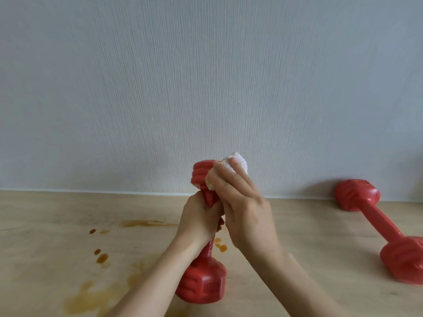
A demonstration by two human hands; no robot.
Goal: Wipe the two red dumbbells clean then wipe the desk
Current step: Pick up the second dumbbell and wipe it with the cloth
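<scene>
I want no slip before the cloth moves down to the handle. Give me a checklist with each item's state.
1. Left hand grips the handle of the upright dumbbell: ok.
2. Lower head of that dumbbell stands on the desk: ok.
3. Right hand holds the white cloth against the upper head: ok.
4. Upper head wiped clean: cannot tell, the cloth and fingers cover part of it.
5. Second dumbbell lies apart at the right, out of the way: ok.
6. Desk clean: not ok, brown stains show at the left.
</scene>
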